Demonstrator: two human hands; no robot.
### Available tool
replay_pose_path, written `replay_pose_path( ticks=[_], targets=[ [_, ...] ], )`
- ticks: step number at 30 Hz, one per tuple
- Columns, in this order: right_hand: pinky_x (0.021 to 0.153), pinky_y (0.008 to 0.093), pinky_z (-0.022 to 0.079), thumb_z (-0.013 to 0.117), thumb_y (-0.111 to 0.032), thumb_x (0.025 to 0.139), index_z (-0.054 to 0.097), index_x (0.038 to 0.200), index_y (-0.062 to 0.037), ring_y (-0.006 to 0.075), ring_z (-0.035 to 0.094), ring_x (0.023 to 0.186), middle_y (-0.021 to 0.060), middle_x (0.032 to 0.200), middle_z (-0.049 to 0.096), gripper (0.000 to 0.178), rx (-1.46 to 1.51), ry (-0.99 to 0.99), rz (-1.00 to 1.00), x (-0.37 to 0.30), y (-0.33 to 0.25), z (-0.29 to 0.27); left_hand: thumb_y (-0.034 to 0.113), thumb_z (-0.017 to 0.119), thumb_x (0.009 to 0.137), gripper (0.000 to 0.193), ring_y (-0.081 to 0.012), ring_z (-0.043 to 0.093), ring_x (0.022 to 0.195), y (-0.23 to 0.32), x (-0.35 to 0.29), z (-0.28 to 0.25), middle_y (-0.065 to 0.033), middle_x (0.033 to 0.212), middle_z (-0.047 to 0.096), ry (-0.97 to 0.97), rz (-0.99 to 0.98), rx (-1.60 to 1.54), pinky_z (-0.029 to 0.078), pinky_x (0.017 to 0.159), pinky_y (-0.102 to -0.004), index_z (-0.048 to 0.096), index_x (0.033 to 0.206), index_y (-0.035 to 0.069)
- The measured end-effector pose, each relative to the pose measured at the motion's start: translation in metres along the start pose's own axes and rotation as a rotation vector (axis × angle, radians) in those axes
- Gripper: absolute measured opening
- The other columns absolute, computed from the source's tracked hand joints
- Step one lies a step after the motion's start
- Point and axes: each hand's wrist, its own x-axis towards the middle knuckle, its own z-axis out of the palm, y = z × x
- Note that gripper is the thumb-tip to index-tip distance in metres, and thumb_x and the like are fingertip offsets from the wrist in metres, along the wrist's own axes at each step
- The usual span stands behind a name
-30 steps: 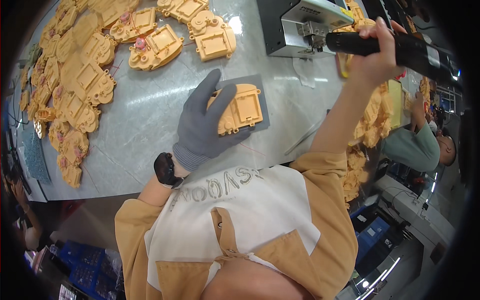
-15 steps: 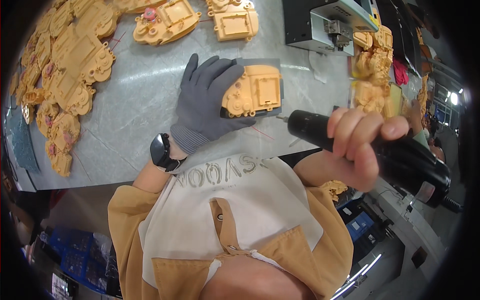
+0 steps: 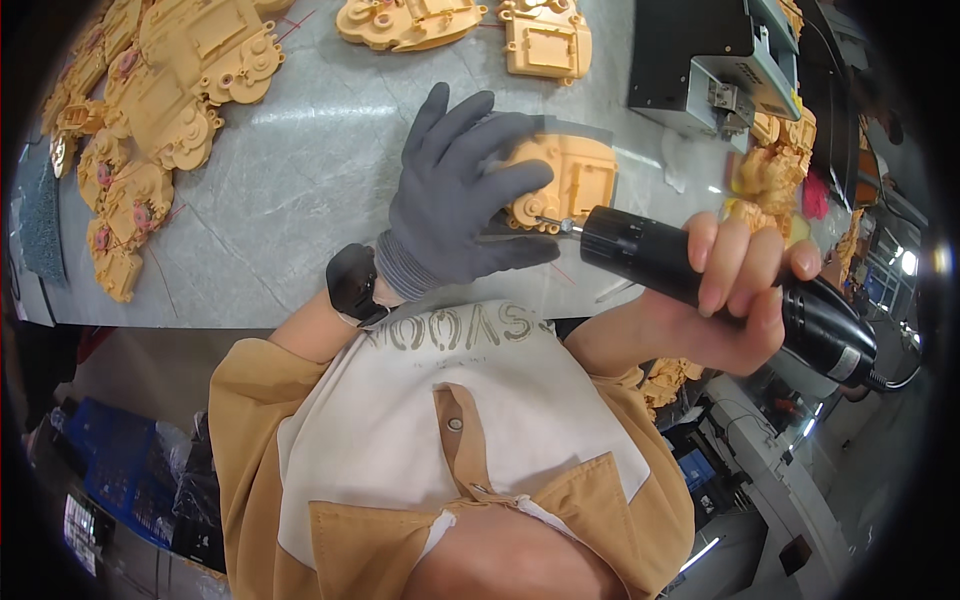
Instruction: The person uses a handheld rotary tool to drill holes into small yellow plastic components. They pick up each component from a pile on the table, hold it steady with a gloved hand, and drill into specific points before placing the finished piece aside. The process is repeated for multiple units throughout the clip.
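Note:
My left hand (image 3: 455, 190), in a grey glove, holds a yellow-orange plastic housing (image 3: 590, 180). Some fingers lie over the housing's left side, others are stretched out, and the thumb is along the near side. Beneath the housing sits a dark grey block-like fixture (image 3: 575, 128), mostly covered. Bare fingers of my right hand (image 3: 745, 290) are wrapped round a black electric screwdriver (image 3: 640, 250), tilted nearly level. Its thin bit points left and reaches the near left corner of the housing; whether it sits on a screw is too small to tell.
Many similar housings (image 3: 185, 80) are piled at the left, and two lie at the far side, one being a squarish housing (image 3: 545, 45). A black and grey machine (image 3: 700, 70) stands far right. More yellow parts (image 3: 775, 175) lie beyond it on the grey table (image 3: 290, 200).
The screwdriver's bit has come from beside the housing onto its near left corner. My left fingers have shifted on the housing. The whole view has swung, so the table things appear farther right.

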Motion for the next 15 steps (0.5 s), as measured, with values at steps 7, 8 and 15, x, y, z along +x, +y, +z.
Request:
replay_pose_path(
  ticks=[7,8,15],
  targets=[
    [0.058,0.0339,0.040,0.051,-0.005,0.078,0.036,0.113,-0.0098,0.0155,0.047,0.053,0.0032,0.066,0.045,0.038,-0.046,-0.185,0.034,-0.003,0.003,-0.008,0.045,0.076,0.055,0.079,-0.0318,0.039,0.115,0.001,0.001,0.006,-0.0110,0.123,0.042,-0.126,-0.076,-0.003,0.022,0.101,-0.0528,0.044,0.121,0.014],
    [0.058,0.0338,0.040,0.052,-0.004,0.078,0.035,0.112,-0.0099,0.0156,0.047,0.052,0.0035,0.066,0.045,0.038,-0.058,-0.214,0.032,-0.004,0.004,-0.010,0.045,0.076,0.055,0.080,-0.0310,0.039,0.115,0.001,0.002,0.006,-0.0110,0.123,0.042,-0.163,-0.074,0.005,0.022,0.101,-0.0525,0.043,0.122,0.014],
    [0.057,0.0334,0.041,0.052,-0.003,0.077,0.034,0.109,-0.0099,0.0160,0.049,0.052,0.0038,0.065,0.047,0.037,-0.047,-0.288,0.002,-0.005,0.015,-0.017,0.042,0.075,0.055,0.078,-0.0306,0.044,0.111,0.001,0.001,0.005,-0.0105,0.119,0.046,-0.134,-0.067,-0.030,0.025,0.100,-0.0519,0.044,0.121,0.014]
  ],
)
